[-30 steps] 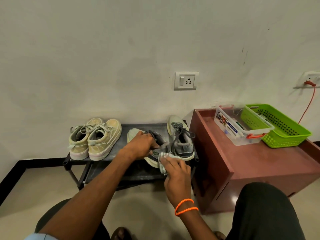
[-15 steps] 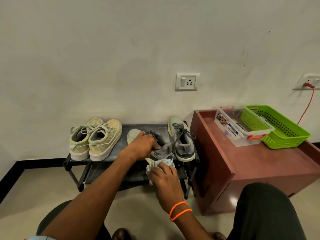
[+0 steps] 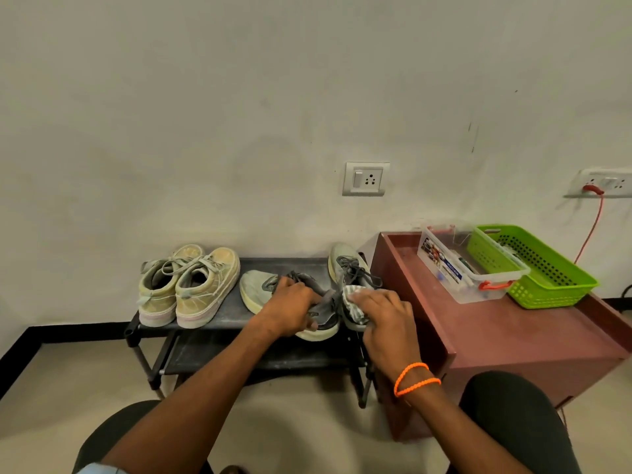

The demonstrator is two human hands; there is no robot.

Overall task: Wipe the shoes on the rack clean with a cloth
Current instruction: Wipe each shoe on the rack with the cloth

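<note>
— Head view: what is changed from half a second ago?

— The cloth [image 3: 354, 302] is carried up from the heel end of the grey shoe [image 3: 270, 289] to its right flank, in the gap beside the second grey shoe [image 3: 347, 265]. It is bunched under the right hand [image 3: 383, 316], whose fingers are curled on it. The shoe is steadied on the rack [image 3: 236, 313] by the left hand [image 3: 290, 311], fingers clamped over its collar.

— What is meant for the task?

— The heel is judged wiped; the side is now being worked. The beige pair [image 3: 188, 285] appears untouched.

— Edges and room?

— The gap between the grey shoes is tight, and the cabinet [image 3: 513, 340] wall stands close on the right. Open shelf is left between the held shoe and the beige pair, so a shift left could be allowed. The heel already overhangs the rack's front edge.
</note>
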